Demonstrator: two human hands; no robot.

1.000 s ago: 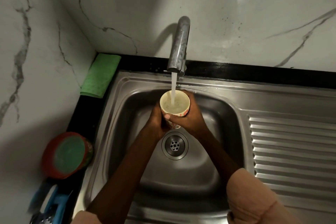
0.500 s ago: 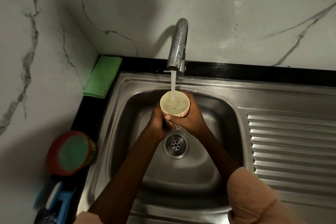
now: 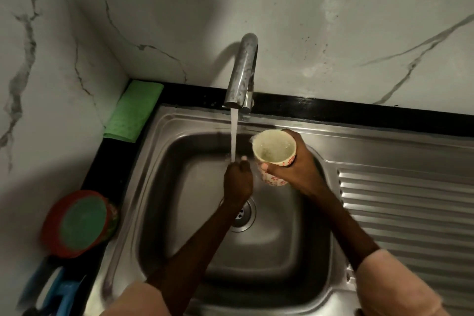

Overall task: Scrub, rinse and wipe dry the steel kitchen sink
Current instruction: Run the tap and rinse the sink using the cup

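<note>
Your left hand (image 3: 237, 181) sits over the sink (image 3: 179, 187) basin, under the tap (image 3: 242, 74) stream and above the drain (image 3: 243, 214). Just to its right, your right hand (image 3: 298, 170) holds the cup (image 3: 274, 154) beside the stream. A cloth (image 3: 133, 111) lies on the counter behind-left of the sink, and the drainboard (image 3: 405, 213) extends to the right.

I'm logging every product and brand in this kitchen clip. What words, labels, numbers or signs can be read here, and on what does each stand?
No readable text in this view.
White cup with red flower print, held in the right hand: pattern only, no words.
Round red container with green lid: blurred, no legible label.
Blue object at the lower left: blurred, nothing legible.
Steel tap, steel sink, folded green cloth: no markings visible.
</note>
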